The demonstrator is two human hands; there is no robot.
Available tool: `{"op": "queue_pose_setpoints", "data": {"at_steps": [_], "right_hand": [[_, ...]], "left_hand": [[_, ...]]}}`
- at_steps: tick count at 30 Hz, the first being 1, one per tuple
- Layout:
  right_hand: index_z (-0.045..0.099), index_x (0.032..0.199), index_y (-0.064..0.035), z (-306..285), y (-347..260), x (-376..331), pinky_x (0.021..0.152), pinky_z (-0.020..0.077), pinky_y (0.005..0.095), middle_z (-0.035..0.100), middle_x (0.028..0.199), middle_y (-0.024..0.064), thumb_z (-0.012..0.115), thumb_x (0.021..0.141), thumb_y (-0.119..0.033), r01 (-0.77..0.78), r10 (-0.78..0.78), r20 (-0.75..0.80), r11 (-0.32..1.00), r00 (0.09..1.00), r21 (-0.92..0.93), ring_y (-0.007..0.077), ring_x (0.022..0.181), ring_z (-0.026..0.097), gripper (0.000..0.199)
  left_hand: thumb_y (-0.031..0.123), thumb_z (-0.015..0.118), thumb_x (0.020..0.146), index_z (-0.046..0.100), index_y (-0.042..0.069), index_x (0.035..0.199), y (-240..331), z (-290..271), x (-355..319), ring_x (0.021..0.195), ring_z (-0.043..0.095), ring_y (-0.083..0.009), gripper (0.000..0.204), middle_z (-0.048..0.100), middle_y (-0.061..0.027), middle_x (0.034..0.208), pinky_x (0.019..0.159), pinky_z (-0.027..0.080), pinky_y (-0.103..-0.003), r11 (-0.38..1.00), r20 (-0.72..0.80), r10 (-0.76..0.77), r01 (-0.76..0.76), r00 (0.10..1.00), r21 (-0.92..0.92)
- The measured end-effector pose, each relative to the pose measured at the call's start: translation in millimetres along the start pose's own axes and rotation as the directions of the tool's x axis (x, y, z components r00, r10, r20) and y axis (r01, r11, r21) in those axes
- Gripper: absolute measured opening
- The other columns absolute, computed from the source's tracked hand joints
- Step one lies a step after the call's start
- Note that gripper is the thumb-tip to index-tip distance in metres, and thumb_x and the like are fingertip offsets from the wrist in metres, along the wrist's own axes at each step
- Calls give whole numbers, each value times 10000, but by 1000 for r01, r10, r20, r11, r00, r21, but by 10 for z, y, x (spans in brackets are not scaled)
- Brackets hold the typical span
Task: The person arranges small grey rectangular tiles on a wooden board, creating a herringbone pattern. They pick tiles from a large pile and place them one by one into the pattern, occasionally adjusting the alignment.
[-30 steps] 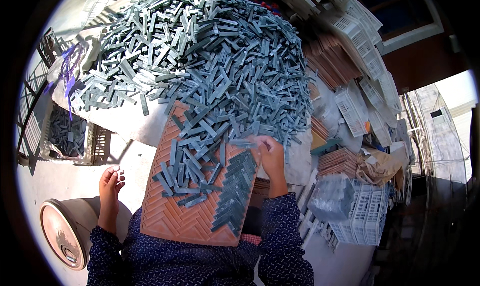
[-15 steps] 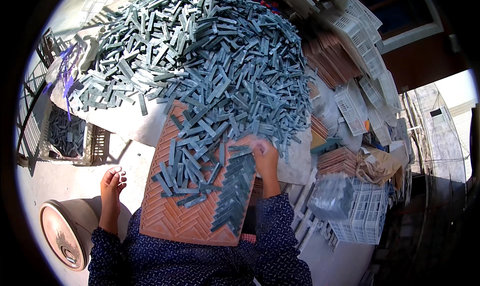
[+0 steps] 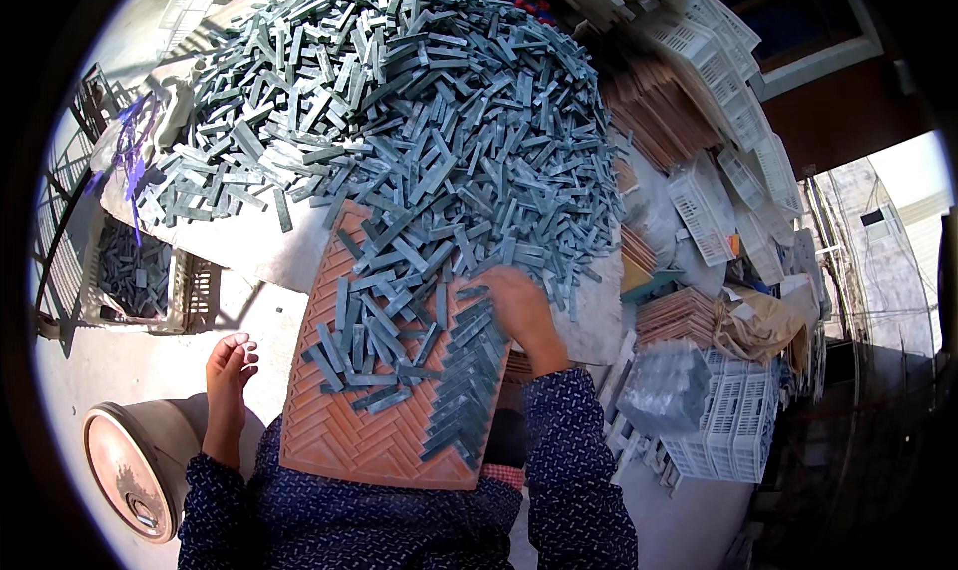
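A terracotta-coloured tray (image 3: 339, 440) with herringbone grooves lies in front of my body. Dark grey-green stone strips (image 3: 464, 390) fill the grooves along its right side in a zigzag. More strips (image 3: 374, 335) lie loose across its middle. My right hand (image 3: 524, 310) is bent over the far end of the laid rows, fingers closed and pointing down. Its fingertips are partly hidden, beside a short strip (image 3: 472, 292); I cannot make out what they hold. Left of the tray, my left hand (image 3: 230, 370) is raised with loosely curled, parted fingers and nothing visible in them.
A large heap of stone strips (image 3: 429, 101) covers the table beyond the tray. At left stand a crate of strips (image 3: 180, 290) and a round tan container (image 3: 130, 470). On the right are stacked terracotta trays (image 3: 664, 111), white plastic crates (image 3: 723, 430) and a plastic-wrapped bundle (image 3: 664, 385).
My right hand has moved slightly left and turned over the far end of the laid strips, its forearm swinging right. My left hand has stayed almost in place.
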State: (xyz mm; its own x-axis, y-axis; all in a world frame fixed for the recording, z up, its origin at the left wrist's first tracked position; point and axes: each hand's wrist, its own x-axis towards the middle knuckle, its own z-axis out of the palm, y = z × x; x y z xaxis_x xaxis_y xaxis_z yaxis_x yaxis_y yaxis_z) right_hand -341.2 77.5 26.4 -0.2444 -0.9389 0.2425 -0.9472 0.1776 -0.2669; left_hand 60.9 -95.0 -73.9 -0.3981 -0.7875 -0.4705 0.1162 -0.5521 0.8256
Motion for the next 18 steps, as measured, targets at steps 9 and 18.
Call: {"op": "queue_pose_setpoints", "data": {"at_steps": [9, 18], "right_hand": [[644, 957, -31, -42, -36, 5, 778, 496, 360, 634, 963, 116, 635, 740, 4, 25, -10, -75, 981, 997, 193, 302, 911, 600, 221], [648, 955, -17, 65, -124, -71, 714, 502, 371, 648, 903, 165, 682, 749, -64, -333, 366, -68, 898, 928, 287, 334, 800, 629, 214]], "left_hand": [[145, 540, 936, 591, 96, 1067, -60, 2, 7, 802, 547, -65, 149, 614, 1, 942, 718, 455, -207, 1000, 8, -13, 13, 1000, -8], [132, 533, 935, 589, 94, 1055, -28, -7, 28, 799, 551, -64, 138, 610, 0, 932, 705, 452, -204, 1000, 9, -6, 6, 1000, -6]]}}
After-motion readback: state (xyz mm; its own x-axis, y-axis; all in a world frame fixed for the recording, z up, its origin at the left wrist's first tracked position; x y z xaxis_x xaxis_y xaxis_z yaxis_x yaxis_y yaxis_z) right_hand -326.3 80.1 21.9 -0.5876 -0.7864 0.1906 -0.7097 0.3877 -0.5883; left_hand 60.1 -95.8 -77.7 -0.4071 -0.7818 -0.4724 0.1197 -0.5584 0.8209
